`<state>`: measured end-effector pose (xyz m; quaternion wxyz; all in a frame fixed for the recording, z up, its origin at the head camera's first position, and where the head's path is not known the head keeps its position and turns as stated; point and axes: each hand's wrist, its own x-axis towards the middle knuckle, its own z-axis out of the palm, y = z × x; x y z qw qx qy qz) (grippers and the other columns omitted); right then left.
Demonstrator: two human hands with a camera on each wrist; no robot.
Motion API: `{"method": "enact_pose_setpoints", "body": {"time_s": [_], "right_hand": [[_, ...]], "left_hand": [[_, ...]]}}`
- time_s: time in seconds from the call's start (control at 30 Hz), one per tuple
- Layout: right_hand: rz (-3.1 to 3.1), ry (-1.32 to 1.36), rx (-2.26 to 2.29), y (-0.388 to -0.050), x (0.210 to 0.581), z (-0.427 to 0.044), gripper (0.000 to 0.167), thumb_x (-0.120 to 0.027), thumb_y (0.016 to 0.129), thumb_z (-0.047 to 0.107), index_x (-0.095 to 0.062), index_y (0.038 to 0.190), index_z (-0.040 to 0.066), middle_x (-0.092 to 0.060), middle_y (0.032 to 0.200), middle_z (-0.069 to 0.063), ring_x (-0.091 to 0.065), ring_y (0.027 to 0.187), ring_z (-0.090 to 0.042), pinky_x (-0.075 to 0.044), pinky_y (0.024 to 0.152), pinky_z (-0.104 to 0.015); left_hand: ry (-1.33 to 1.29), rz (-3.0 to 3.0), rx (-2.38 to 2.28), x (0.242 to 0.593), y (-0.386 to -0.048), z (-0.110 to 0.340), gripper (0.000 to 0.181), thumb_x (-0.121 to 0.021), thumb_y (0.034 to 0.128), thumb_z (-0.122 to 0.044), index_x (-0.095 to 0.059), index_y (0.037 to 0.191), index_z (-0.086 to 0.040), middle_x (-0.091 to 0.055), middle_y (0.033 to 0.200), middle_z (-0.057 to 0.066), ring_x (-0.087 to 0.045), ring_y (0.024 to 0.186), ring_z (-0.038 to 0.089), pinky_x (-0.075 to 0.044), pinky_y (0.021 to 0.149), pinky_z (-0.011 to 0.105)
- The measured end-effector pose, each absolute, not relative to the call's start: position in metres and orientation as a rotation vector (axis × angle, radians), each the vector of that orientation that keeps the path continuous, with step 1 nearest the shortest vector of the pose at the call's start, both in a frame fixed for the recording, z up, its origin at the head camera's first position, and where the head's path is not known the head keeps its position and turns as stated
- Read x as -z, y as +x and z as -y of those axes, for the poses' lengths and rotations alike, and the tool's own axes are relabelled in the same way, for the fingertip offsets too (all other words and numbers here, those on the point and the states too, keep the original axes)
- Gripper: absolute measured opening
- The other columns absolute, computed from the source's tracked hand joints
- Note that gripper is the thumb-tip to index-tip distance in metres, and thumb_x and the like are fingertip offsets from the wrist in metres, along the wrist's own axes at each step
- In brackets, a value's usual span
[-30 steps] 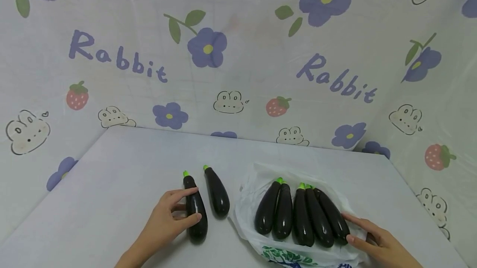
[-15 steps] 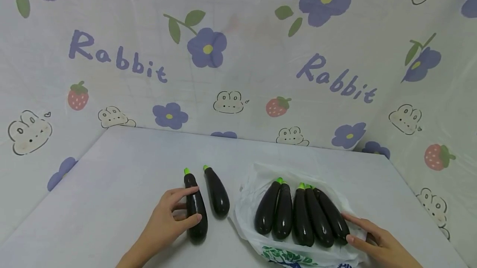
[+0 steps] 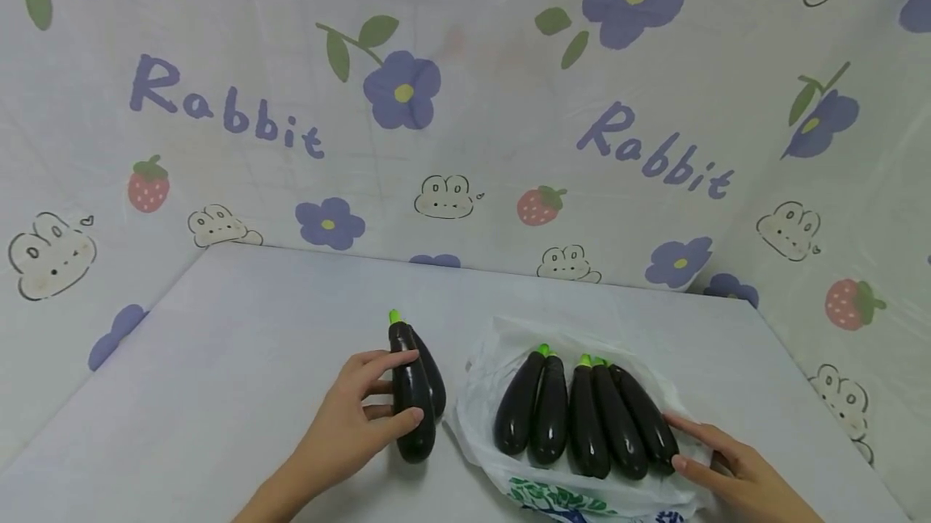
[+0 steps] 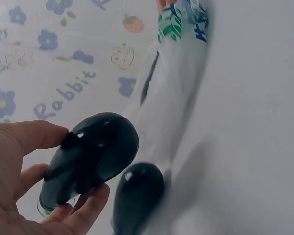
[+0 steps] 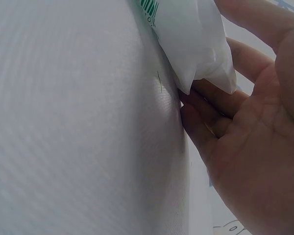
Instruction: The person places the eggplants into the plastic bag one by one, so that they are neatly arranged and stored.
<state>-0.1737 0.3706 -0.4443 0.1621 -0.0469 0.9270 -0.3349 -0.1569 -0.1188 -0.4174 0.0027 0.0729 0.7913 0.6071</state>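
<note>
My left hand (image 3: 356, 410) holds a dark purple eggplant (image 3: 411, 394) with a bright green stem, thumb and fingers round its sides. In the left wrist view this eggplant (image 4: 105, 144) appears raised off the table. Partly hidden behind it lies a second eggplant (image 3: 436, 381), whose rounded end (image 4: 139, 188) shows below the held one. To the right, several eggplants (image 3: 586, 418) lie side by side on a white plastic bag (image 3: 476, 426). My right hand (image 3: 749, 470) rests at the bag's right side, index finger and thumb touching the rightmost eggplant (image 3: 643, 418).
A white table (image 3: 240, 361) carries everything. Behind and beside it hangs a patterned cloth (image 3: 480, 143) with flowers, strawberries and rabbits. Green and blue print (image 3: 560, 495) marks the bag's near edge.
My left hand has moved right with its eggplant, which now overlaps the second one in the head view. My right hand and the eggplants on the bag stay in place.
</note>
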Motion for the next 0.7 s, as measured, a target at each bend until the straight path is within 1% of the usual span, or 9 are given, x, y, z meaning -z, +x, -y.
{"method": "enact_pose_setpoints", "body": {"time_s": [0.07, 0.17, 0.23, 0.33, 0.37, 0.4, 0.47, 0.57, 0.7], "right_hand": [[-2.636, -0.142, 0.972, -0.174, 0.444, -0.371, 0.065, -0.061, 0.105, 0.038, -0.042, 0.16, 0.008, -0.04, 0.16, -0.029, -0.039, 0.145, -0.05, -0.049, 0.105, -0.061], [-2.646, -0.144, 0.951, -0.175, 0.445, -0.371, 0.064, -0.061, 0.105, 0.039, -0.043, 0.16, 0.01, -0.041, 0.16, -0.027, -0.045, 0.144, -0.039, -0.051, 0.104, -0.055], [-2.65, -0.149, 0.949, -0.175, 0.445, -0.371, 0.063, -0.062, 0.105, 0.039, -0.044, 0.159, 0.011, -0.042, 0.16, -0.026, -0.049, 0.14, -0.024, -0.052, 0.103, -0.051], [-2.657, -0.159, 0.945, -0.175, 0.445, -0.373, 0.063, -0.062, 0.105, 0.039, -0.045, 0.159, 0.012, -0.044, 0.159, -0.024, -0.046, 0.132, 0.0, -0.053, 0.101, -0.046], [-2.658, -0.165, 0.95, -0.175, 0.445, -0.373, 0.063, -0.062, 0.105, 0.039, -0.045, 0.159, 0.012, -0.044, 0.159, -0.024, -0.044, 0.129, 0.006, -0.053, 0.1, -0.046], [-2.66, -0.17, 0.948, -0.175, 0.445, -0.373, 0.062, -0.062, 0.105, 0.039, -0.045, 0.159, 0.013, -0.044, 0.159, -0.024, -0.041, 0.124, 0.014, -0.053, 0.099, -0.041], [-2.668, -0.182, 0.941, -0.175, 0.445, -0.374, 0.062, -0.063, 0.105, 0.039, -0.045, 0.159, 0.013, -0.045, 0.159, -0.023, -0.037, 0.119, 0.021, -0.053, 0.095, -0.035], [-2.673, -0.194, 0.938, -0.174, 0.445, -0.374, 0.062, -0.063, 0.105, 0.039, -0.045, 0.159, 0.014, -0.045, 0.158, -0.023, -0.035, 0.115, 0.025, -0.052, 0.092, -0.031], [-2.675, -0.198, 0.934, -0.174, 0.445, -0.373, 0.062, -0.063, 0.104, 0.039, -0.045, 0.159, 0.014, -0.046, 0.158, -0.023, -0.036, 0.116, 0.024, -0.053, 0.093, -0.033]], "left_hand": [[0.286, -2.476, -1.895, 0.411, -0.158, 0.112, 0.059, -0.084, 0.0879, -0.014, -0.063, 0.142, -0.025, -0.042, 0.149, 0.017, -0.062, 0.123, 0.034, -0.06, 0.094, 0.034], [0.362, -2.47, -1.868, 0.402, -0.16, 0.101, 0.058, -0.084, 0.0885, -0.015, -0.064, 0.141, -0.028, -0.043, 0.149, 0.016, -0.061, 0.124, 0.035, -0.059, 0.096, 0.037], [0.411, -2.469, -1.847, 0.398, -0.162, 0.093, 0.058, -0.083, 0.0889, -0.015, -0.063, 0.142, -0.028, -0.043, 0.148, 0.016, -0.062, 0.122, 0.035, -0.059, 0.096, 0.039], [0.484, -2.463, -1.817, 0.393, -0.164, 0.082, 0.059, -0.082, 0.0899, -0.015, -0.062, 0.144, -0.028, -0.045, 0.146, 0.016, -0.065, 0.119, 0.033, -0.06, 0.095, 0.039], [0.507, -2.46, -1.808, 0.392, -0.164, 0.078, 0.059, -0.082, 0.0902, -0.015, -0.061, 0.144, -0.027, -0.045, 0.146, 0.015, -0.066, 0.118, 0.033, -0.06, 0.094, 0.038], [0.527, -2.45, -1.804, 0.391, -0.165, 0.075, 0.06, -0.081, 0.0905, -0.015, -0.061, 0.145, -0.026, -0.045, 0.145, 0.016, -0.066, 0.118, 0.033, -0.06, 0.093, 0.037], [0.56, -2.429, -1.794, 0.389, -0.167, 0.067, 0.059, -0.081, 0.091, -0.016, -0.06, 0.146, -0.025, -0.045, 0.145, 0.016, -0.067, 0.117, 0.032, -0.061, 0.091, 0.035], [0.602, -2.394, -1.765, 0.386, -0.169, 0.058, 0.058, -0.081, 0.0913, -0.019, -0.06, 0.146, -0.025, -0.047, 0.144, 0.016, -0.066, 0.116, 0.03, -0.061, 0.09, 0.033], [0.646, -2.366, -1.694, 0.385, -0.174, 0.047, 0.056, -0.08, 0.092, -0.022, -0.061, 0.145, -0.026, -0.049, 0.142, 0.015, -0.066, 0.114, 0.026, -0.061, 0.09, 0.031]]}}
